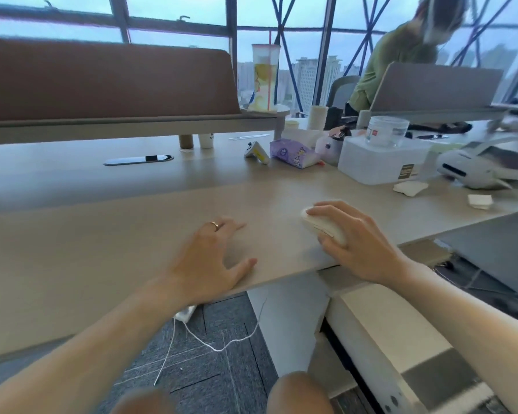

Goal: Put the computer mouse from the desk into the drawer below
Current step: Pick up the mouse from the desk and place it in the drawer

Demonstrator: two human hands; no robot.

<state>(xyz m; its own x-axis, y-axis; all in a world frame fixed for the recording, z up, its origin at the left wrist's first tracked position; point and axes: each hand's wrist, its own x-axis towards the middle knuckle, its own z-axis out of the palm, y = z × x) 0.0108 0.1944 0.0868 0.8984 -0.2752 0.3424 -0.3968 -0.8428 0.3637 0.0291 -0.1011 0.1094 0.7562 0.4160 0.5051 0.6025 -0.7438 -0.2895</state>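
Observation:
A white computer mouse (317, 223) lies on the pale wooden desk (117, 228) near its front edge. My right hand (356, 243) covers the mouse, fingers over its top and thumb against its near side. My left hand (213, 255) rests flat on the desk to the left, fingers spread, a ring on one finger, holding nothing. Below the desk's right part stands a white drawer cabinet (380, 327); a dark gap shows along its left side, and I cannot tell whether a drawer is open.
At the back right of the desk are a white box (380, 162) with a clear jar on it, a purple tissue pack (293, 152), a white device (476, 168) and paper scraps. A tall drink cup (265, 77) stands on the brown divider's shelf. Another person sits beyond.

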